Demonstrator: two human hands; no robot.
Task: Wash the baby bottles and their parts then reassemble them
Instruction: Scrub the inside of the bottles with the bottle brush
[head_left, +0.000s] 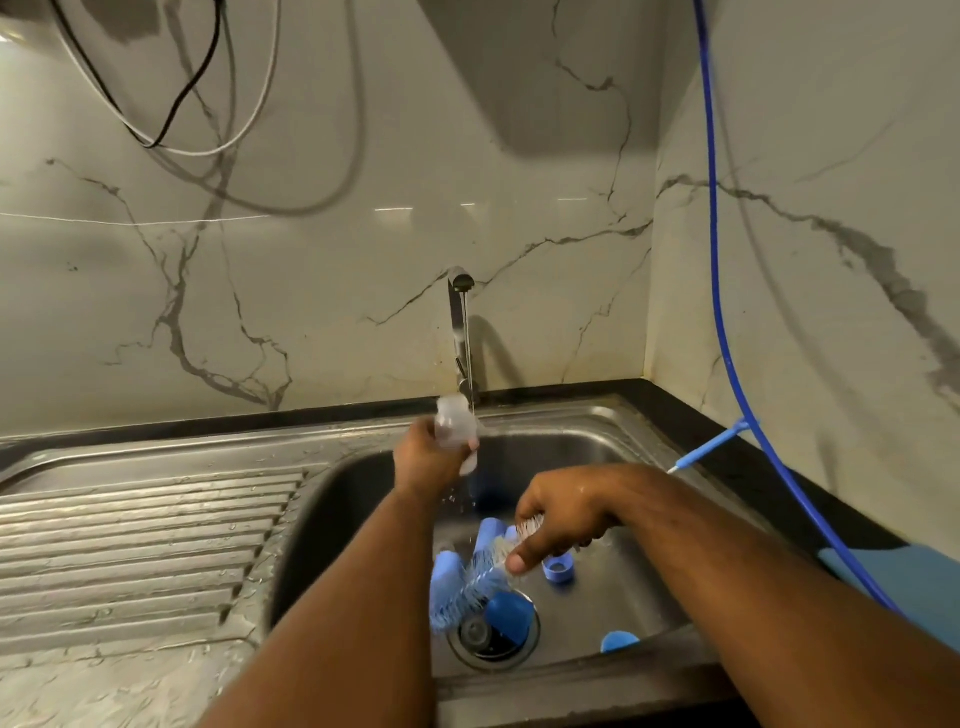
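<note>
My left hand (427, 457) grips a clear baby bottle (455, 427) and holds it under the thin stream running from the tap (460, 332). My right hand (563, 514) holds a blue and white bottle brush (475, 577) low over the sink basin (597, 452), bristle end pointing down and left. Blue bottle parts lie in the basin: a cap (510, 616) by the drain (480, 642), a screw ring (559, 568), another cap (618, 640) at the front right, and blue pieces (445, 569) behind the brush.
A ribbed steel draining board (140, 540) lies left of the basin. A blue hose (719, 291) hangs down the right wall to a small blue fitting (714, 446) on the dark counter edge. Cables (171, 104) hang at the upper left. A blue cloth (904, 571) lies at the right.
</note>
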